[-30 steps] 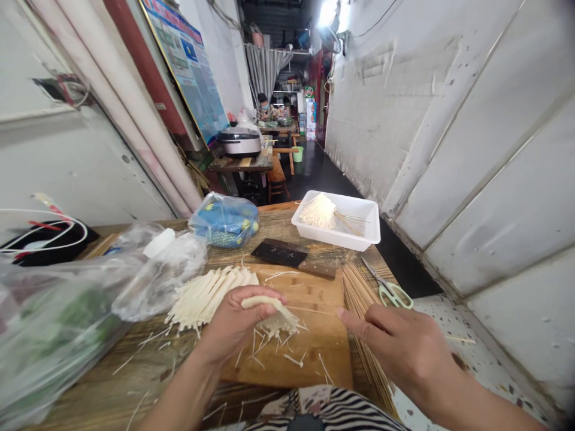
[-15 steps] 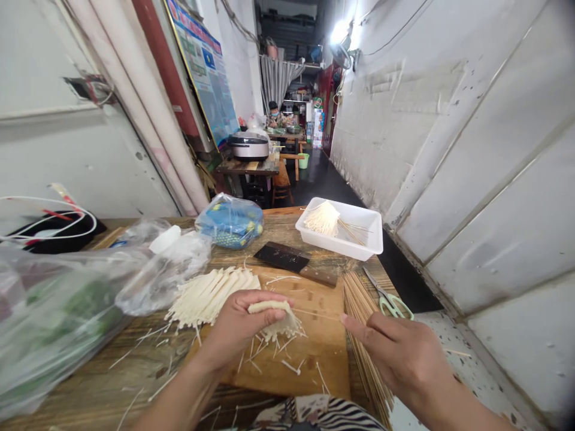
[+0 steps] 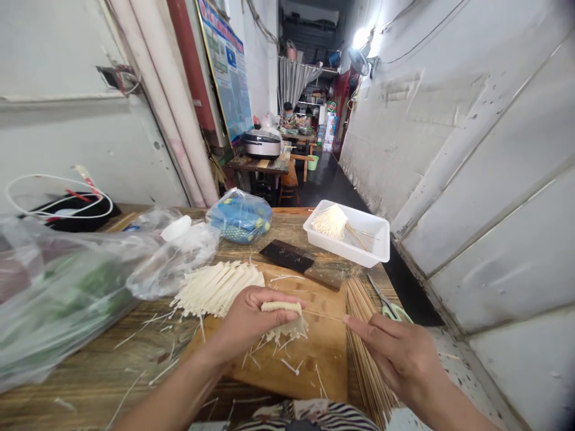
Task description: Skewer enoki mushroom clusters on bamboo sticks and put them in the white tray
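Clasping in the left hand [image 3: 254, 312], over the cutting board [image 3: 321, 365], a flat, cream-white bunch of enoki mushrooms [image 3: 290, 329], bent over, with a smooth edge on top and a ragged fringe below. Holding at the fingertips of the right hand [image 3: 399, 347] a slim skewer [image 3: 324, 315] reaching to the bunch; cannot tell how deep. Can see similar fanned slices [image 3: 215, 289] just beyond the left hand, loose skewers [image 3: 363, 311] beside the right, a cleaver [image 3: 287, 256] beyond both.

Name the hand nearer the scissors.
Right: the right hand is just on the near side of the scissors; the left hand is farther left, over the cutting board.
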The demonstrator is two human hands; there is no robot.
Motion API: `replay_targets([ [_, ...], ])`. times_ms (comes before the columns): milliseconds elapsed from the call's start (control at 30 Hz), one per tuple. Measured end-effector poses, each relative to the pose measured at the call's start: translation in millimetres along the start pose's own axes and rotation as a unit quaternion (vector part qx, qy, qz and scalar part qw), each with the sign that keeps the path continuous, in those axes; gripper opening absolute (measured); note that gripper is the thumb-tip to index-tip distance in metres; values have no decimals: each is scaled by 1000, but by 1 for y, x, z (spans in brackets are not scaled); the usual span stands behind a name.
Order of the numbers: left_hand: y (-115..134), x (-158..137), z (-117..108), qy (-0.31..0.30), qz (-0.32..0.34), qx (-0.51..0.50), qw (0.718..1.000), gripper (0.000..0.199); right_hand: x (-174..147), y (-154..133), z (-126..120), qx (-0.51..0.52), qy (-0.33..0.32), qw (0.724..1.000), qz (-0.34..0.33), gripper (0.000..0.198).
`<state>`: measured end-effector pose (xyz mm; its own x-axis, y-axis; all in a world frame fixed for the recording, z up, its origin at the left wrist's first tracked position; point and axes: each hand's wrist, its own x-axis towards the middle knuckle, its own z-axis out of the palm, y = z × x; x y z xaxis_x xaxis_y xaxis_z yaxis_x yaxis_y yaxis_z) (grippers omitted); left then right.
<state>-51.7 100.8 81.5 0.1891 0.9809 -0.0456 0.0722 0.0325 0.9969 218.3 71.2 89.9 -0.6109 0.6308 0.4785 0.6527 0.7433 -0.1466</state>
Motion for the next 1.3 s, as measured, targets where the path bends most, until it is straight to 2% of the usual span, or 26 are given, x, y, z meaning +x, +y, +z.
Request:
replay_targets([
  [267, 1, 0, 1, -3, -10, -5, 1000, 18, 10, 10, 5, 105, -20, 994, 9, 36],
  [567, -3, 1, 1, -11, -8, -6, 1000, 22, 22, 13, 12, 236, -43, 969, 66, 34],
  [667, 3, 1, -2, -14, 6, -13, 1000, 37, 24, 13, 14, 286, -32, 952, 103, 30],
  [767, 9, 2, -7, 18, 48, 11, 999, 49, 25, 14, 12, 313, -23, 940, 135, 26],
  [867, 9, 1, -13, 30, 77, 53, 995, 38, 26, 14, 9, 320, -19, 935, 154, 24],
  [1033, 4, -1, -15, 29, 70, 58, 995, 28, 28, 14, 8, 319, -9, 935, 154, 24],
  [1300, 7, -4, -11, -28, 70, 18, 997, 17, 26, 16, 3, 285, -30, 953, 100, 28],
])
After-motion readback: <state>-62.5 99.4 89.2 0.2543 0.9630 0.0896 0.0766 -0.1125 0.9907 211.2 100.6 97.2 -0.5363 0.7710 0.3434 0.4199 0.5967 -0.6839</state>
